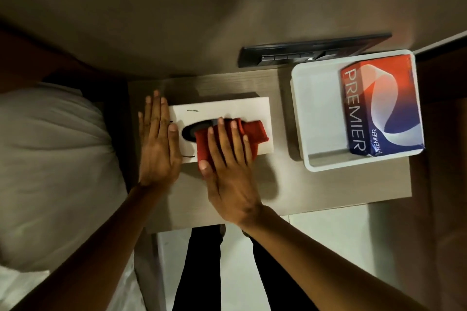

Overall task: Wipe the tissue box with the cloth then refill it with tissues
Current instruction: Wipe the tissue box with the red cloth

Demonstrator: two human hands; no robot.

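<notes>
Two hands in view, both mine, both flat on the job. My left hand (158,140) lies open, fingers straight and together, palm down over the left end of the white tissue box (227,108), steadying it. My right hand (230,159) is also spread open, fingers extended, pressing a red cloth (255,130) down onto the box top; not clutching it, just palm and fingers flat on it. Cloth is bunched/folded, sticks out past my fingertips to the right, and covers the right part of the dark oval slot (192,131) in the box lid. Left part of the slot shows between the 2 hands.

Box sits approx. centre-left on a wood-grain side table (341,187), long side running left-right. Right of it, apart from the box, a white square tray (300,113) sits on the same table. Inside the tray, against its right wall, a red/blue/white tissue pack (379,106) marked PREMIER, lying flat w/ text running sideways.

Behind the table, on the wall panel, a dark switch strip (303,54). Left of the table, white bedding (50,159). Below the table edge, my dark trousers (199,272) over a pale floor (328,235).
</notes>
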